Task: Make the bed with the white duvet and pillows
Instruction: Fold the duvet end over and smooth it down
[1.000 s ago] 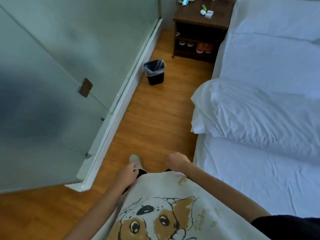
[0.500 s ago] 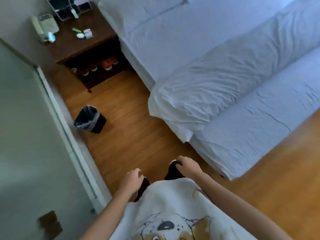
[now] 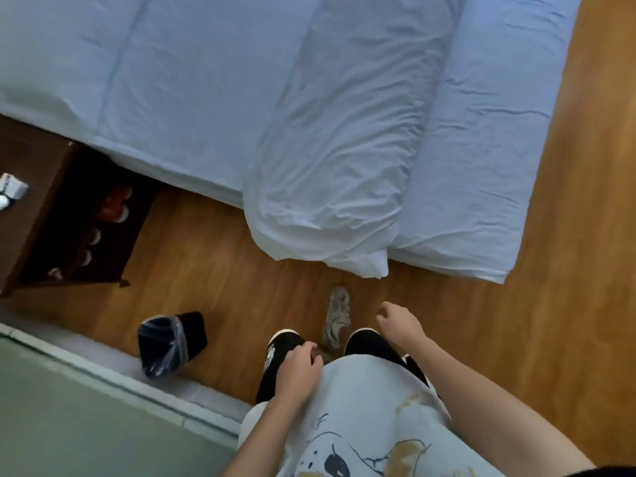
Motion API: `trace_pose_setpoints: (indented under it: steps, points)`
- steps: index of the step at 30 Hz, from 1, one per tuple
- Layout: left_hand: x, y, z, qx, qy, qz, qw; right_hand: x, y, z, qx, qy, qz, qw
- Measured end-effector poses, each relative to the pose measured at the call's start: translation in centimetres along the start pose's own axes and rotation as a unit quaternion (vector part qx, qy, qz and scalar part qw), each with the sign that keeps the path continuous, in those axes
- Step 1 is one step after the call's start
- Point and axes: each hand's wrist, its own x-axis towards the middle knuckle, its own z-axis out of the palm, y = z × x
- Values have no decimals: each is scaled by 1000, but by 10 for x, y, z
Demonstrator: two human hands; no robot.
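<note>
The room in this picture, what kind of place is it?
Most likely a bedroom, perhaps in a hotel: a bed with white sheets and a folded white duvet, a dark wooden nightstand beside it, and a small lined wastebasket on the wooden floor.

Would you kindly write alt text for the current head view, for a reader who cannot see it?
A person stands on a wooden floor beside a bed where a white duvet lies folded into a thick band across the mattress, one end hanging over the edge. Both hands, left hand and right hand, hang loosely curled, holding nothing. A lined black bin stands nearby.
</note>
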Motion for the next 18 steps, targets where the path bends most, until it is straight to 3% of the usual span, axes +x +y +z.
trace_pose_setpoints:
  steps: [7,13,18]
  points:
    - [81,-8,-53,162,-33,115,979,42,-41,13,94,75,22,993]
    - [173,9,-88,276,-46,243,929,75,-42,50,109,131,85,982]
    - [227,3,-83,314,-47,291,902,104,-24,83,163,294,194,922]
